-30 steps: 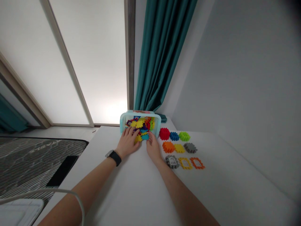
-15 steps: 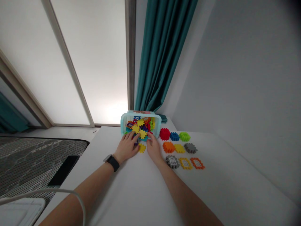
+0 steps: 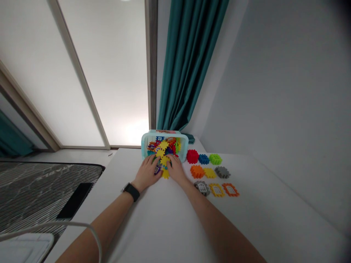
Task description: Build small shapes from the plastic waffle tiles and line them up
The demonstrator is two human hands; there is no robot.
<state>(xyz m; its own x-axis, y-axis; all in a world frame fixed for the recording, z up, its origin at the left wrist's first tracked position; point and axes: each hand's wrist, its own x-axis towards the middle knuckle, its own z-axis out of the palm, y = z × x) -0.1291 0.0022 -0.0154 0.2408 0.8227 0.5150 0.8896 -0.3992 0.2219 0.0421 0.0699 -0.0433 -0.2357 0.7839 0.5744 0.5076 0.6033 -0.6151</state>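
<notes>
A: Where's the pile of toys sitting?

B: Inside an aqua plastic bin (image 3: pixel 145 144), upper middle of the frame, tipped so its open side faces the person. Its long axis runs across the view from left to right, and it's packed with multicoloured interlocking gear pieces (image 3: pixel 169 146).

A: And the hands?

B: Both are at the bin's lower rim, side by side. The left hand (image 3: pixel 147 172), with a black-strapped watch (image 3: pixel 131 192) on its wrist, is spread, its fingers curving over the pieces. The right hand (image 3: pixel 175 168) is spread too, its fingertips on the same heap. I can't tell whether either one is gripping anything.

A: Anything lying between them?

B: A yellow gear piece (image 3: pixel 165 174) sits low between the two hands, close to both, with another yellow gear piece (image 3: pixel 164 160) just above it, near the fingertips.

A: Which hand is closer to the sorted rows?

B: The right hand. Three rows lie on the white bench (image 3: pixel 246 219) to the right of the bin, starting with a red gear (image 3: pixel 192 156) and ending with a grey window piece (image 3: pixel 202 188) in the lowest row. The left hand is farther away, on the bin's other side.
</notes>
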